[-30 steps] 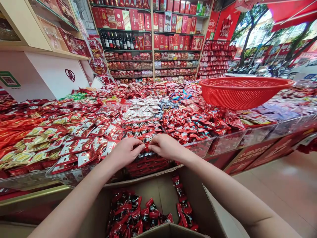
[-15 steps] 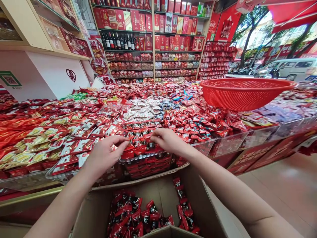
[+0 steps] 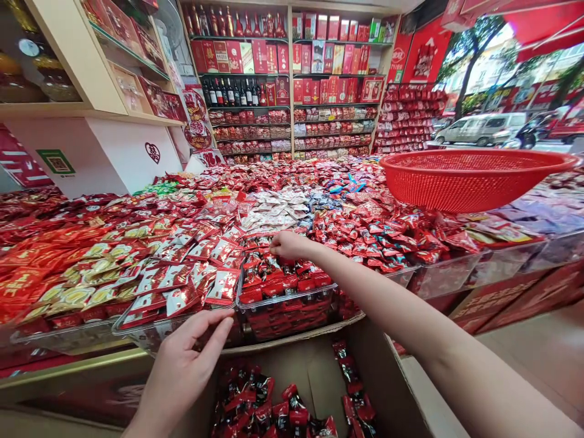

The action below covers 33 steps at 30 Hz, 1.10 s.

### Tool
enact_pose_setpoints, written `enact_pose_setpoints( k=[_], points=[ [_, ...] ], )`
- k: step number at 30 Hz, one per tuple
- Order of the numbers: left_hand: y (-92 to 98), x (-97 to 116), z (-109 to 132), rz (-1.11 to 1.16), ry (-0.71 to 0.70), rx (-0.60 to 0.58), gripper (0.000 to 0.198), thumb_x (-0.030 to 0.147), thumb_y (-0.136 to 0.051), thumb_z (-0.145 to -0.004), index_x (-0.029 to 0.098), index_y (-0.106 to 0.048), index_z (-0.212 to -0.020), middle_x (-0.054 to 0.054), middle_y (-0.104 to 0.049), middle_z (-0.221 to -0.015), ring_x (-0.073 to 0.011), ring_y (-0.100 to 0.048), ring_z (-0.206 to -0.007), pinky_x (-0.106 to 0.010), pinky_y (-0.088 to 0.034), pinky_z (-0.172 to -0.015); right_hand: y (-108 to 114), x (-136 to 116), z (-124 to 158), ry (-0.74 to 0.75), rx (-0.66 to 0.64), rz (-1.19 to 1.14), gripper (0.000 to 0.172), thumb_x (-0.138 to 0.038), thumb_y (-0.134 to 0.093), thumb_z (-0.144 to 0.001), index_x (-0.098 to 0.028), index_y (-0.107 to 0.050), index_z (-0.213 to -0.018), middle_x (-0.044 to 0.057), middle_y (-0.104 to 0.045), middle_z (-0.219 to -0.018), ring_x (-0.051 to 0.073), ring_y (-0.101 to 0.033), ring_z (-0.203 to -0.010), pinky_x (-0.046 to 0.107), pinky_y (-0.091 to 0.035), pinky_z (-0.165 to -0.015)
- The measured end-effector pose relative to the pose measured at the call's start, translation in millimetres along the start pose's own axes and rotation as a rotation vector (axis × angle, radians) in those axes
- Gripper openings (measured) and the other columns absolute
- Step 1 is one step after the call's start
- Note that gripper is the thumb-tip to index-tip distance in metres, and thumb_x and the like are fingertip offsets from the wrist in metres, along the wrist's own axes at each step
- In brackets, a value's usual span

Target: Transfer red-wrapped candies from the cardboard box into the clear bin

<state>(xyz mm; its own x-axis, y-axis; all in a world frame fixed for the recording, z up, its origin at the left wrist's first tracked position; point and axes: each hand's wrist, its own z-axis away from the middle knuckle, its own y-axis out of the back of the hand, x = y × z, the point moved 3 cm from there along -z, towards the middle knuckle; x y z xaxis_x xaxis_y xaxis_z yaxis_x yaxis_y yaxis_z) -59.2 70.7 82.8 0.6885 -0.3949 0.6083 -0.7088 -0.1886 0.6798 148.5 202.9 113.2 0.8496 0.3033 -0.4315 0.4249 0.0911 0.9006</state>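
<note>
My right hand (image 3: pixel 291 245) reaches over a clear plastic bin (image 3: pixel 287 300), fingers curled down and pinched on a red wrapped candy at the back of the rows. Red-and-black wrapped candies (image 3: pixel 274 286) fill this bin in rows. My left hand (image 3: pixel 189 356) is lower, in front of the bin's left corner, thumb and forefinger tips drawn together with nothing visible between them. Below the bin stands an opened cardboard box (image 3: pixel 298 365) with loose candies of the same kind (image 3: pixel 260 398) inside, partly cut off by the lower edge.
A red plastic basket (image 3: pixel 474 182) rests on the candy heaps at right. White-and-red packets (image 3: pixel 182 274) fill the area to the left, red-and-blue packets (image 3: pixel 365 234) the right. Shelves (image 3: pixel 292 79) of boxes and bottles stand behind; a cabinet (image 3: pixel 104 109) overhangs at upper left.
My left hand has drawn back from the candies, down toward the box. My right hand has moved slightly left and up over the bin. The view has shifted a little left.
</note>
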Motion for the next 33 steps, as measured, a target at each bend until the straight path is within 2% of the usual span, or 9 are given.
enact_pose_setpoints(
  k=[4, 9, 17, 26, 33],
  points=[
    [-3.6, -3.3, 9.2, -0.011, -0.023, -0.007, 0.020, 0.040, -0.057, -0.073, 0.027, -0.065, -0.084, 0.003, -0.069, -0.085, -0.0129, -0.064, -0.078, -0.018, -0.049, -0.070, -2.8, 0.0, 2.5, -0.033, -0.059, 0.040, 0.021, -0.019, -0.053, -0.075, -0.012, -0.068, -0.088, 0.009, -0.068, -0.082, 0.017, -0.060, -0.073, 0.021, -0.039, -0.058],
    [-11.7, 3.3, 10.3, 0.012, -0.067, -0.046, 0.018, 0.038, -0.056, -0.075, 0.026, -0.064, -0.086, 0.003, -0.068, -0.083, -0.0118, -0.064, -0.076, -0.015, -0.050, -0.062, -5.7, -0.3, 3.0, 0.004, -0.072, 0.038, 0.024, -0.023, -0.051, -0.078, -0.015, -0.068, -0.093, 0.006, -0.068, -0.085, 0.014, -0.059, -0.075, 0.018, -0.038, -0.058],
    [-17.6, 6.0, 13.4, -0.012, -0.126, -0.062, 0.015, 0.035, -0.056, -0.076, 0.027, -0.062, -0.087, 0.005, -0.067, -0.085, -0.0091, -0.063, -0.078, -0.013, -0.046, -0.069, -4.8, 8.1, 2.0, 0.004, -0.046, 0.058, 0.022, -0.030, -0.057, -0.075, -0.016, -0.069, -0.088, 0.005, -0.068, -0.080, 0.014, -0.058, -0.073, 0.019, -0.037, -0.058],
    [-27.0, 11.5, 20.6, 0.018, -0.195, -0.085, 0.012, 0.029, -0.056, -0.077, 0.028, -0.062, -0.087, 0.006, -0.068, -0.083, -0.0077, -0.063, -0.077, -0.011, -0.046, -0.070, -14.7, 1.0, -2.1, -0.021, -0.005, 0.075, 0.026, -0.033, -0.052, -0.078, -0.014, -0.069, -0.082, 0.007, -0.068, -0.078, 0.015, -0.059, -0.071, 0.021, -0.037, -0.056],
    [-33.8, 7.1, 33.4, -0.005, -0.193, -0.165, 0.012, 0.030, -0.054, -0.078, 0.027, -0.061, -0.087, 0.005, -0.068, -0.081, -0.0084, -0.064, -0.076, -0.012, -0.047, -0.068, 1.8, 12.9, 9.8, -0.032, 0.049, 0.160, 0.024, -0.026, -0.050, -0.078, -0.016, -0.067, -0.090, 0.007, -0.068, -0.087, 0.017, -0.060, -0.080, 0.021, -0.041, -0.065]
  ],
)
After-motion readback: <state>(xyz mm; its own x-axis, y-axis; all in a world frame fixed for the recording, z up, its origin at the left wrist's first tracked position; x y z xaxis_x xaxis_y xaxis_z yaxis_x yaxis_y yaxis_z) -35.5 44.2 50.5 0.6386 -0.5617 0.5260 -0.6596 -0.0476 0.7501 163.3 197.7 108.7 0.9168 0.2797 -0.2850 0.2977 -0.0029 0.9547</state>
